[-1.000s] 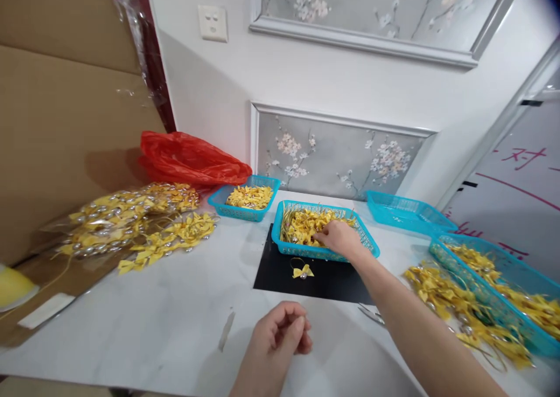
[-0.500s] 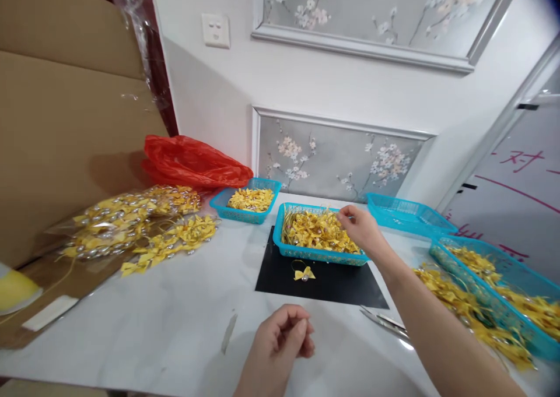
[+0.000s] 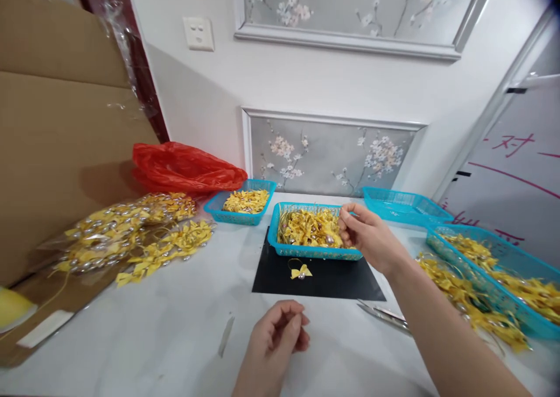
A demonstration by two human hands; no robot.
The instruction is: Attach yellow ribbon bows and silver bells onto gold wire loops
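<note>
White bench (image 3: pixel 175 327) meets wall (image 3: pixel 196 88). Blue basket (image 3: pixel 306 251) of yellow bows (image 3: pixel 306 228) sits central on black mat (image 3: pixel 336 280), probably for easy reach. Right hand (image 3: pixel 371 236) over basket's right end, fingers pressed together; I can't tell on what. Left hand (image 3: pixel 276 336) curled nearer, thumb against fingers.

middle basket (image 3: pixel 315 252) partly hidden behind the right of the hands (image 3: pixel 371 238), upper floral panel (image 3: pixel 341 9) cut off above
</note>
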